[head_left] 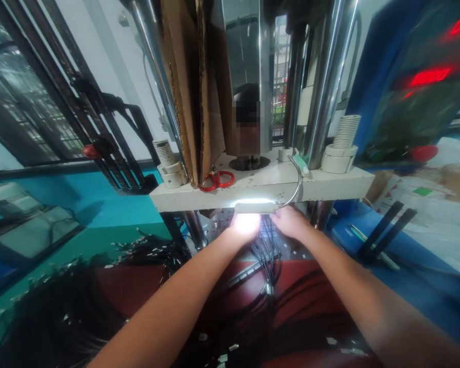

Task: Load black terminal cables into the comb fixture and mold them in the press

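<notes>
Beneath the lamp (255, 208), cables (267, 263) run lengthwise from the press (191, 198) towards the person (199, 276), near the left hand (245, 226) and right hand (290, 222); how wide the fingers (277, 216) sit, or what they hold, I can't tell from here.

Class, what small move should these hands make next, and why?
Perhaps gently straighten the cables: they fan toward the left hand and right hand near the lit lamp, some curving. Each hand's exact grip is unclear.
</notes>
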Motion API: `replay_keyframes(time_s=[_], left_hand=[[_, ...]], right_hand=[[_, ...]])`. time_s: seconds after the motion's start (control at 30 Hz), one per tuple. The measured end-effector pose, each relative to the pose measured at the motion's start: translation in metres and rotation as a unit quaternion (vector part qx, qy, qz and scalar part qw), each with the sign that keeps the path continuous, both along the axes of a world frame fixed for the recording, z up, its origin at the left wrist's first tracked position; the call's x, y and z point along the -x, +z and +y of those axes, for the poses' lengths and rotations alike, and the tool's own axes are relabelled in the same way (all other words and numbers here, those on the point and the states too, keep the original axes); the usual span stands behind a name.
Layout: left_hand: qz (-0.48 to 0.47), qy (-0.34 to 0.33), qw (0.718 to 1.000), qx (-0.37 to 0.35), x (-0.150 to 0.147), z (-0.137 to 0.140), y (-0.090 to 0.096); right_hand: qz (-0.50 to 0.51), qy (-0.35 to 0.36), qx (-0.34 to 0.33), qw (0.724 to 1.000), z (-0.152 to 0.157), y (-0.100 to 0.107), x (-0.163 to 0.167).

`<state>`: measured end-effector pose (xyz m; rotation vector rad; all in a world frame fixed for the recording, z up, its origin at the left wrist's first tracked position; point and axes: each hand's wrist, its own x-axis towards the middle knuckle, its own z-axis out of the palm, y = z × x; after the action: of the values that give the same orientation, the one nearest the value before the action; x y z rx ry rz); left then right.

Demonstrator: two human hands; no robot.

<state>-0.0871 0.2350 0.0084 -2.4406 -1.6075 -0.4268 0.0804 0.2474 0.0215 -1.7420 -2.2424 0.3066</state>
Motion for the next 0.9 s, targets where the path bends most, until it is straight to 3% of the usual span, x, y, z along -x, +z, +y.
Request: replay_keyframes(time_s=[0.27, 0.77, 0.9], left_hand=[[-0.004, -0.024, 0.999, 0.031, -0.003, -0.006, 0.009], [-0.037, 0.057, 0.996, 0.05, -0.019, -0.004, -0.009], [-0.044, 0.074, 0.995, 0.058, -0.022, 0.002, -0.004]], right_hand=[[-0.003, 0.033, -0.046, 0.998, -0.007, -0.002, 0.007], [-0.034, 0.029, -0.047, 0.998, -0.004, -0.009, 0.003], [-0.036, 0.035, -0.049, 0.998, -0.005, -0.01, 0.001]])
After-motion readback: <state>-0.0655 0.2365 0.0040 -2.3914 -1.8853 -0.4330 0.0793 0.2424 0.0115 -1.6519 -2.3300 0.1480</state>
